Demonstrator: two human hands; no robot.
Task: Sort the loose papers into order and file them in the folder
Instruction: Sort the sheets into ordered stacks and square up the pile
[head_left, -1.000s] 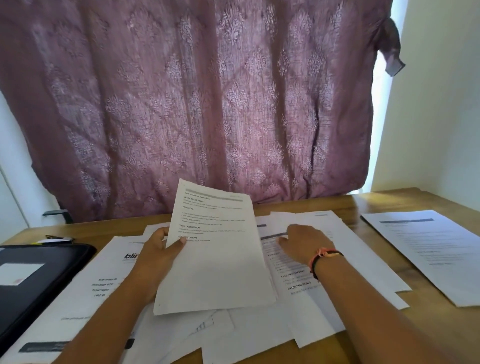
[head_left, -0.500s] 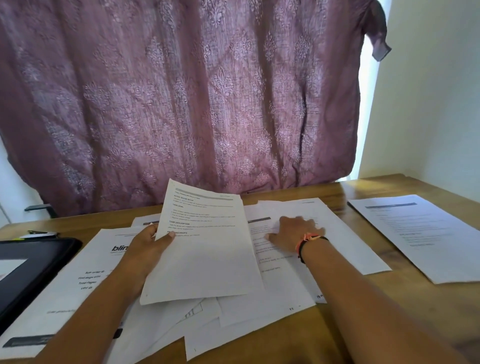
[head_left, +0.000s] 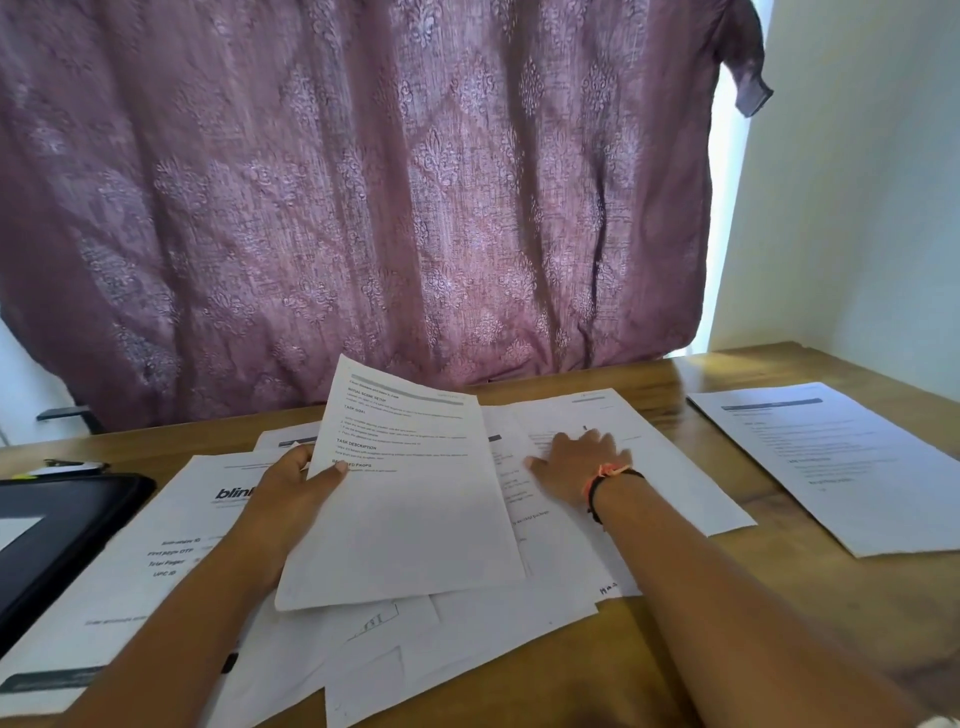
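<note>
Papers (head_left: 519, 618) overlap in a loose spread across table (head_left: 779, 571) middle. Left hand (head_left: 291, 493) pinches printed sheet (head_left: 405, 519) by left edge, thumb in front, fingers behind, sheet tilted up over spread. Right hand (head_left: 576, 462) flat, fingers extended, pressing page in spread. Black folder (head_left: 62, 519) at left edge. Lone sheet (head_left: 841, 467) near right edge.

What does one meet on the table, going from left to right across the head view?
black folder → sheet with the "blink" logo → left hand → held sheet → right hand → lone sheet at the far right
</note>
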